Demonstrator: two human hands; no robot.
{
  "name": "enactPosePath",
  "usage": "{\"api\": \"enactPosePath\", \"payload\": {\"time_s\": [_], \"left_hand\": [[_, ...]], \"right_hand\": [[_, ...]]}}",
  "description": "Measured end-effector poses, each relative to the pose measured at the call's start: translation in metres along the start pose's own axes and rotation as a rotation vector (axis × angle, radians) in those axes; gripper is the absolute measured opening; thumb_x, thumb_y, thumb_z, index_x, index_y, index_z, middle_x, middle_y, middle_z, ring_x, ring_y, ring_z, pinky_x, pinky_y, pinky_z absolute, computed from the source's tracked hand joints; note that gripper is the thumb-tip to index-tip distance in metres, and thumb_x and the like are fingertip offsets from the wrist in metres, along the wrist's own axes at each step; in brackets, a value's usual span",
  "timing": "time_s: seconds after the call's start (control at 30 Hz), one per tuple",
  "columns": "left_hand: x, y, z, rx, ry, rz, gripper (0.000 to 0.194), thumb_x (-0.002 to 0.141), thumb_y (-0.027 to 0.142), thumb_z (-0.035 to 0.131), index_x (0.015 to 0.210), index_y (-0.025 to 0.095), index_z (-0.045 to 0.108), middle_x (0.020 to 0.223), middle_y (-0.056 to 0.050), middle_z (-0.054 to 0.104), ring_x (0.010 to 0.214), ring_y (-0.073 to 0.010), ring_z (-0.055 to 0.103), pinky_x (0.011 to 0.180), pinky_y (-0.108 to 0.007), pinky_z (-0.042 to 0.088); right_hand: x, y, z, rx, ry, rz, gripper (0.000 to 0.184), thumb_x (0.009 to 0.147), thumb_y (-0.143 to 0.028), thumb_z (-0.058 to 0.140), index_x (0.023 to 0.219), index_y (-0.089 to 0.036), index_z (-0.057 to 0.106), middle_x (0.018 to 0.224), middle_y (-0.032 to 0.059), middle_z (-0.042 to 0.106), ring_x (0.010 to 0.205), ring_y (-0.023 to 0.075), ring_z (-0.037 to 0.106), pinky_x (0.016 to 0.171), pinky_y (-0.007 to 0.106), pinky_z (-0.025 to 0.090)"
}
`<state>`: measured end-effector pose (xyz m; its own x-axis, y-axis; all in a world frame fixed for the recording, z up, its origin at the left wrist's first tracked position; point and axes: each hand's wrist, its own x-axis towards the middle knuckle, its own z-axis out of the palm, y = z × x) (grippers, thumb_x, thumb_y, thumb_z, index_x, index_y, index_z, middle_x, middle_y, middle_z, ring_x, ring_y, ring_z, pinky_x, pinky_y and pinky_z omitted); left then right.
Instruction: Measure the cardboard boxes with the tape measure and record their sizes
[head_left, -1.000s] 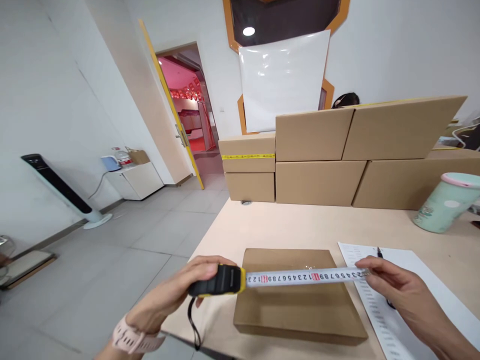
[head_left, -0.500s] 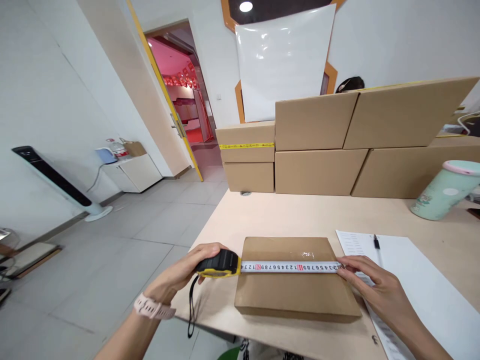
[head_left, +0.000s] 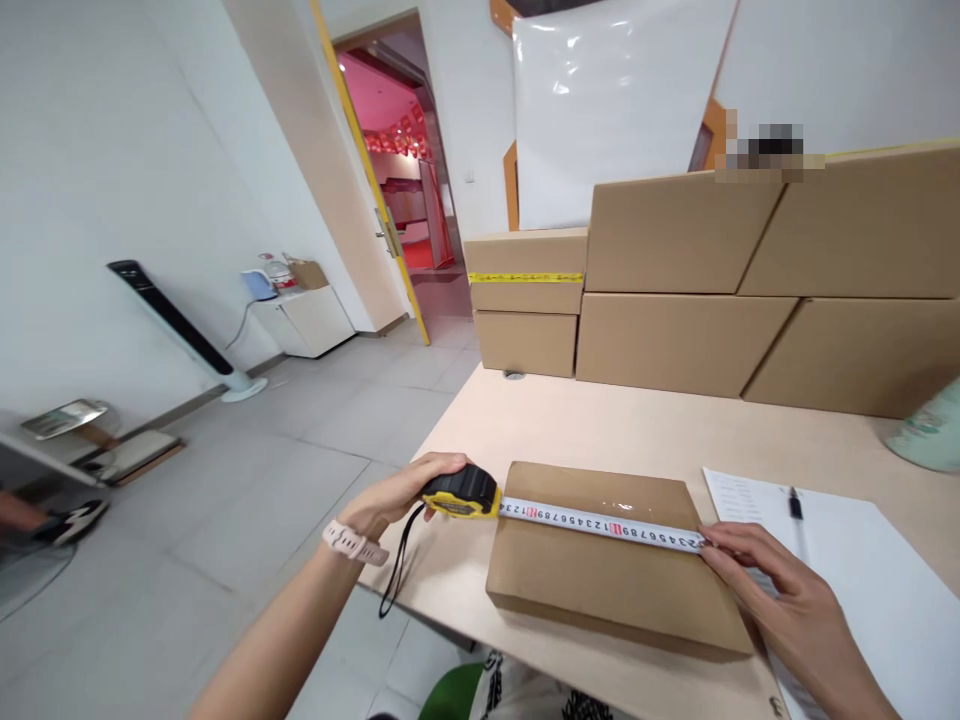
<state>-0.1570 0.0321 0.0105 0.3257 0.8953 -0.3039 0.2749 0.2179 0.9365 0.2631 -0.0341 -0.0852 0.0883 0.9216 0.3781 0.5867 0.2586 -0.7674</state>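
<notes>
Tape measure [head_left: 460, 491] sits in left grip [head_left: 399, 490]; right grip [head_left: 784, 580] pinches blade end [head_left: 686, 540].

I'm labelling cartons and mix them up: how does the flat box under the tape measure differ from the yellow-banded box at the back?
The flat box lies directly on the desk; the yellow-banded box sits on another box.
The flat box has the tape measure stretched across its top; the yellow-banded box has a yellow strip along its front.
Both are brown cardboard.
</notes>
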Motion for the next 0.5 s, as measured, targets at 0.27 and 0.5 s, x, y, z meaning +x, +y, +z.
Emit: {"api": "enactPosePath", "payload": {"time_s": [0.27, 0.5], "left_hand": [[-0.015, -0.001, 0.006, 0.025, -0.033, 0.019, 0.049, 0.084, 0.058, 0.054, 0.094, 0.012, 0.07, 0.074, -0.006, 0.064, 0.055, -0.0108, 0.051, 0.04, -0.018, 0.037], [-0.012, -0.006, 0.004, 0.031, -0.064, 0.028, 0.054, 0.084, 0.06, 0.051, 0.1, 0.011, 0.068, 0.08, -0.008, 0.065, 0.06, -0.0137, 0.055, 0.041, -0.019, 0.04]], "right_hand": [[-0.001, 0.014, 0.0, -0.017, -0.014, 0.032, 0.031, 0.079, -0.052, 0.063, 0.089, -0.025, 0.075, 0.109, 0.0057, 0.069, 0.1, 0.0258, 0.066, 0.078, 0.03, 0.056], [-0.003, 0.02, 0.003, 0.002, -0.023, 0.104, 0.033, 0.078, -0.054, 0.063, 0.092, -0.026, 0.074, 0.116, 0.0053, 0.068, 0.108, 0.0282, 0.064, 0.088, 0.035, 0.055]]}}
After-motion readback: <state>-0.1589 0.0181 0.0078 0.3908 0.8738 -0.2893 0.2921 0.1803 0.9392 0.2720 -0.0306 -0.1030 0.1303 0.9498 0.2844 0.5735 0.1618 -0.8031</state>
